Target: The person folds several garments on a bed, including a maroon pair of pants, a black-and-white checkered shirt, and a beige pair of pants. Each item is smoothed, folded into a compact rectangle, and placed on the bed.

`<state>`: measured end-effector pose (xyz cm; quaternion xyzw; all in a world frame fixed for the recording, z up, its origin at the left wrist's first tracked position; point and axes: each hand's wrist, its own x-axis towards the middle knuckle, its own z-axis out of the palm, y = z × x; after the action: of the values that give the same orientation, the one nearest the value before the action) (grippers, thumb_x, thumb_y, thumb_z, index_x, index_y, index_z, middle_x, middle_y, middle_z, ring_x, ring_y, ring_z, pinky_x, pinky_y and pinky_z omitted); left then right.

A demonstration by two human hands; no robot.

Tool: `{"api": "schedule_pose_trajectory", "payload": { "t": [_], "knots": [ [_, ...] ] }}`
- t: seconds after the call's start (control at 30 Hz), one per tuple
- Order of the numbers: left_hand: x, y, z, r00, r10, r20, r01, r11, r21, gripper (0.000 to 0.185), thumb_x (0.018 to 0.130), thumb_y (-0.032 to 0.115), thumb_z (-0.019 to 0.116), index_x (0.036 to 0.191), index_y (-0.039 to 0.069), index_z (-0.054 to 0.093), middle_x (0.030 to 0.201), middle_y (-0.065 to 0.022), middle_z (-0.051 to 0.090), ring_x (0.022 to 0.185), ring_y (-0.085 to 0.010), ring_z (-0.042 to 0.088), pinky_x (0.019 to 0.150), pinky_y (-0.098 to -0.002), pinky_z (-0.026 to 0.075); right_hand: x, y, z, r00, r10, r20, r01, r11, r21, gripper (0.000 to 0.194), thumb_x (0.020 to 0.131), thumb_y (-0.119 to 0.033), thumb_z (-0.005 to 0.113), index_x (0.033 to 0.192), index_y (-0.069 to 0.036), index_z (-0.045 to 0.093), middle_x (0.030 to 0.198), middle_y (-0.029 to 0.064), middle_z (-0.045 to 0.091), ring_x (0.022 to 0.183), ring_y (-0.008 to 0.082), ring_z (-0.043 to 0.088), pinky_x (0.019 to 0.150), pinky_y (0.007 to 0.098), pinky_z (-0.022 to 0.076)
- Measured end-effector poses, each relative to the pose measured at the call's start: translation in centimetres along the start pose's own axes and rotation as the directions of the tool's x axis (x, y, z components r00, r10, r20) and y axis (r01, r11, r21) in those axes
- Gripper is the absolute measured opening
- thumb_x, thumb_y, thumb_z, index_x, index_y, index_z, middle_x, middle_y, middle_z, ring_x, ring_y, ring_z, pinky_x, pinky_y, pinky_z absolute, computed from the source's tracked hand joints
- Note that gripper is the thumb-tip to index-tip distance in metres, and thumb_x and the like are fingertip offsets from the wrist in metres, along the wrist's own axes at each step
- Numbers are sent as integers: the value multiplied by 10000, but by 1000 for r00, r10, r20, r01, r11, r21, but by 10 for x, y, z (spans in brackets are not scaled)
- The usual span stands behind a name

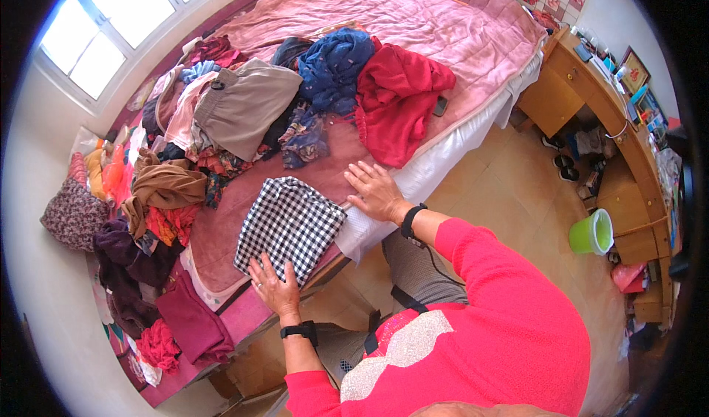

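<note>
A black-and-white checked cloth [291,226], folded into a flat bundle, lies near the edge of the bed [213,251]. My left hand [275,288] rests with spread fingers on its lower corner, holding nothing. My right hand [376,191] is spread palm down at the bed's edge, just beyond the right side of the cloth, and it too is empty. Past my right hand lies a crumpled red garment [396,98], with a blue scarf-like cloth [339,65] beside it. Grey shorts or trousers with a gathered waistband [243,107] lie on the heap to the left.
A brown cloth [169,184], dark purple garments [130,262] and a folded magenta cloth [194,320] lie on the left. A phone [440,106] is partly under the red garment. A green bucket [590,233] stands on the floor by a wooden desk [554,93].
</note>
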<state>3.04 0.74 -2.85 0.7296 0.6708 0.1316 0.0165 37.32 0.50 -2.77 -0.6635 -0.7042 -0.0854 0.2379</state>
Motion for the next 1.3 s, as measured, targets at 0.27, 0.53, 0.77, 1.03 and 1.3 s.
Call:
{"api": "schedule_pose_trajectory", "payload": {
  "t": [0.27, 0.53, 0.77, 1.03, 1.3],
  "knots": [
    [0, 0, 0, 997, 46, -68, -48, 999, -19, 756, 926, 525, 653, 1554, 156, 451, 1638, -194, 346, 1511, -402, 315, 1204, -550, 285, 0, 0, 1, 995, 43, 94, -42, 999, -13, 594, 954, -431, 614, 1432, -83, 554, 1497, 153, 530, 1419, 325, 456, 1181, 521, 311],
    [0, 1, -1, 998, 36, -55, -37, 999, -30, 751, 924, 504, 663, 1556, 160, 449, 1637, -197, 345, 1512, -406, 312, 1206, -549, 284, 0, 1, 2, 1000, 9, 25, -9, 1000, -4, 595, 956, -435, 611, 1436, -88, 553, 1504, 148, 527, 1425, 319, 450, 1191, 530, 291],
    [0, 1, -2, 997, 44, -66, -47, 998, -37, 747, 925, 496, 665, 1551, 147, 453, 1637, -199, 343, 1510, -406, 315, 1207, -550, 282, 0, 0, 1, 993, 43, 112, -41, 999, -20, 592, 953, -427, 620, 1431, -85, 555, 1506, 152, 526, 1422, 324, 453, 1191, 535, 288],
    [0, 2, -3, 999, 17, -36, -19, 999, -43, 761, 925, 512, 656, 1562, 153, 442, 1647, -201, 329, 1524, -399, 291, 1219, -546, 263, 0, 0, 0, 1000, 4, 31, -4, 1000, -5, 595, 956, -425, 616, 1433, -75, 548, 1503, 158, 522, 1419, 325, 455, 1184, 525, 301],
    [0, 1, -3, 1000, -8, 20, 9, 1000, -20, 751, 935, 523, 640, 1560, 157, 445, 1640, -199, 341, 1519, -398, 300, 1212, -546, 273, 0, 0, 2, 1000, 16, 13, -16, 1000, 4, 597, 943, -430, 626, 1423, -82, 560, 1499, 154, 529, 1404, 317, 474, 1163, 527, 335]
  ]
}}
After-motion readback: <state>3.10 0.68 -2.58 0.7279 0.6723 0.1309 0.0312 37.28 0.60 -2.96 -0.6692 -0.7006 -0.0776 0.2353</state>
